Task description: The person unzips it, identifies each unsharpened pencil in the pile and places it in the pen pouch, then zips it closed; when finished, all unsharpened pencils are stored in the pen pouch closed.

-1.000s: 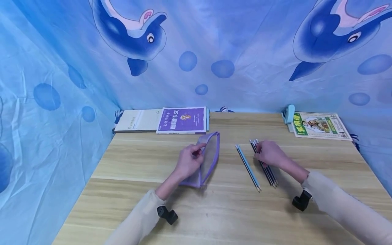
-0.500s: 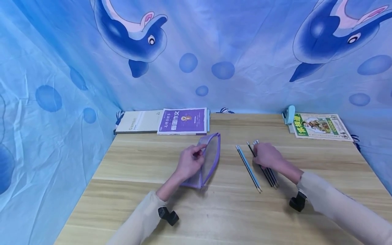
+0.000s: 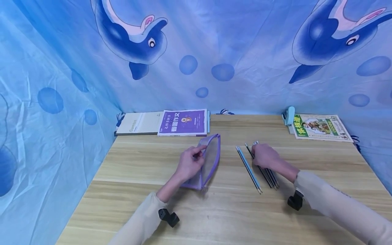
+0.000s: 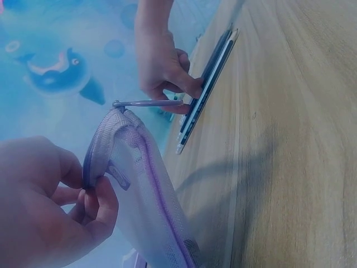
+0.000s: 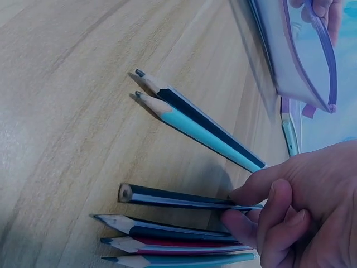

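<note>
My left hand [image 3: 190, 164] pinches the edge of a purple mesh zipper pouch [image 4: 150, 195], whose mouth gapes toward the right in the head view. Thumb and fingertips meet on its zipper band in the left wrist view. To the right, my right hand [image 3: 265, 157] pinches a dark pencil [image 5: 173, 196] with a flat, unsharpened end. Several sharpened pencils [image 5: 178, 247] lie close beneath that hand, their far ends partly hidden by it. Between pouch and hand, a light blue pencil [image 5: 206, 134] and a dark striped pencil [image 5: 215, 123] lie side by side on the table.
At the table's back left lie a pale notebook [image 3: 137, 123] and a purple book [image 3: 183, 122]. A light blue stapler [image 3: 289, 115] and a green-and-white booklet [image 3: 321, 126] sit at the back right. A dolphin-printed cloth [image 3: 199, 44] hangs behind and along the left.
The right hand has shifted slightly left, and the dark pencil's upper end has swung left, apart from the others. The left hand and pouch hold their place.
</note>
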Motion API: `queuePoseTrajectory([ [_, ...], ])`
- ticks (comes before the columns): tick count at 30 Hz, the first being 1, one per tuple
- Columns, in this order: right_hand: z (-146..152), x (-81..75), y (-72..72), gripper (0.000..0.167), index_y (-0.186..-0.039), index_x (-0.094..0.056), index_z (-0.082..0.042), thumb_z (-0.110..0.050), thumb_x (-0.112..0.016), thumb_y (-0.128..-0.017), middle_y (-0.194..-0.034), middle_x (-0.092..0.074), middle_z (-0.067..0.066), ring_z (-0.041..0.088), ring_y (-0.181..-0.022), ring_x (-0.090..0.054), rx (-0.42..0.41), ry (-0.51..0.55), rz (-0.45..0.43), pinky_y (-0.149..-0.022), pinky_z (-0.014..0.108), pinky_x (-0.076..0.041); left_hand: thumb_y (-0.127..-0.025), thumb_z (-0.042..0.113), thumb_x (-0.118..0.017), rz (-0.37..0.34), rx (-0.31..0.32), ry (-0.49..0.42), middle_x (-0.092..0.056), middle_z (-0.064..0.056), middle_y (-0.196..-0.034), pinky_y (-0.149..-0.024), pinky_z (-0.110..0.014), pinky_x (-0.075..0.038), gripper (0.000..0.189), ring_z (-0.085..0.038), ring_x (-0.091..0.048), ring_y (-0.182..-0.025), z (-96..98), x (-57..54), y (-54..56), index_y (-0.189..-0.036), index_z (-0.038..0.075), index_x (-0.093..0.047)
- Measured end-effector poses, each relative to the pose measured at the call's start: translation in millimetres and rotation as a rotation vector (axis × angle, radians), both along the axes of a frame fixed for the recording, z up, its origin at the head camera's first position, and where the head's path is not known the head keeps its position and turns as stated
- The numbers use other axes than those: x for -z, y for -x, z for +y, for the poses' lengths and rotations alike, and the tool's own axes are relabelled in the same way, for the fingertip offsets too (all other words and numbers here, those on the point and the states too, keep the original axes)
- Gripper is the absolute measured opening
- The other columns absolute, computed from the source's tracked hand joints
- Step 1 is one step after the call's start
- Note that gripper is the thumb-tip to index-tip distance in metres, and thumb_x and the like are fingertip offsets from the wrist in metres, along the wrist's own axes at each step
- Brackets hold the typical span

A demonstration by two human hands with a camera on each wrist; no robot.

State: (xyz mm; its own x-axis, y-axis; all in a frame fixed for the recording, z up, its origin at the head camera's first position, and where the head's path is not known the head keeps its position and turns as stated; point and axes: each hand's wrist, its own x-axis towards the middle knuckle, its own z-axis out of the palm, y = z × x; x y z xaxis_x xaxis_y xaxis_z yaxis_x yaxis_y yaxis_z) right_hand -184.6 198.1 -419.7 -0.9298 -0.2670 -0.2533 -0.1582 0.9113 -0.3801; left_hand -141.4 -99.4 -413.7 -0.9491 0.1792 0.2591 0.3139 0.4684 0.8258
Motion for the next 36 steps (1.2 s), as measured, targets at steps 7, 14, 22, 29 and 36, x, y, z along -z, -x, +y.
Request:
queuePoseTrajectory([
  [7,5,-2.0,0.4,0.023,-0.098,-0.059,0.001,-0.006,-0.072,-0.080,-0.075,-0.058,0.008,0.018,-0.056,-0.058,0.029,0.090,-0.058,-0.049,0.029,-0.050,-0.078,-0.013,-0.063,0.020,0.004,0.001,-0.060,-0.006,-0.083,-0.065,-0.026,-0.056,0.041,-0.021,-0.060,-0.077,0.5,-0.8,0.1,-0.117,-0.007,-0.069],
  [14,2,-17.9,-0.7,0.028,-0.106,-0.052,0.003,-0.007,-0.068,-0.086,-0.059,-0.054,0.004,0.016,-0.048,-0.053,0.028,0.284,-0.031,-0.045,0.028,-0.043,-0.078,-0.013,-0.063,0.007,0.001,0.001,-0.059,-0.006,-0.083,-0.065,-0.025,-0.056,0.041,-0.021,-0.060,-0.077,-0.5,-4.3,1.3,-0.118,-0.007,-0.068],
  [22,-21,-37.0,-4.6,0.033,-0.119,-0.047,-0.002,-0.012,-0.063,-0.092,-0.057,-0.052,0.004,0.015,-0.043,-0.043,0.114,0.470,-0.123,-0.041,0.026,-0.034,-0.078,-0.012,-0.063,0.004,-0.019,0.022,-0.061,-0.006,-0.083,-0.065,-0.025,-0.055,0.041,-0.020,-0.059,-0.076,0.1,-6.1,2.2,-0.118,-0.006,-0.069],
  [29,-41,-44.1,-5.9,0.036,-0.121,-0.045,-0.004,-0.009,-0.061,-0.089,-0.068,-0.064,0.006,0.012,-0.042,-0.040,0.185,0.635,-0.155,-0.040,0.024,-0.032,-0.077,-0.012,-0.064,0.004,-0.025,0.039,-0.061,-0.006,-0.083,-0.065,-0.025,-0.055,0.041,-0.020,-0.059,-0.076,0.5,-6.9,1.8,-0.118,-0.005,-0.069],
  [36,-61,-47.2,-7.3,0.037,-0.121,-0.043,-0.002,-0.004,-0.059,-0.087,-0.087,-0.071,0.018,0.011,-0.044,-0.043,0.245,0.826,-0.175,-0.041,0.021,-0.031,-0.077,-0.013,-0.064,0.029,-0.015,0.042,-0.061,-0.006,-0.082,-0.065,-0.025,-0.055,0.041,-0.021,-0.060,-0.075,-0.7,-6.7,0.9,-0.117,-0.006,-0.069],
])
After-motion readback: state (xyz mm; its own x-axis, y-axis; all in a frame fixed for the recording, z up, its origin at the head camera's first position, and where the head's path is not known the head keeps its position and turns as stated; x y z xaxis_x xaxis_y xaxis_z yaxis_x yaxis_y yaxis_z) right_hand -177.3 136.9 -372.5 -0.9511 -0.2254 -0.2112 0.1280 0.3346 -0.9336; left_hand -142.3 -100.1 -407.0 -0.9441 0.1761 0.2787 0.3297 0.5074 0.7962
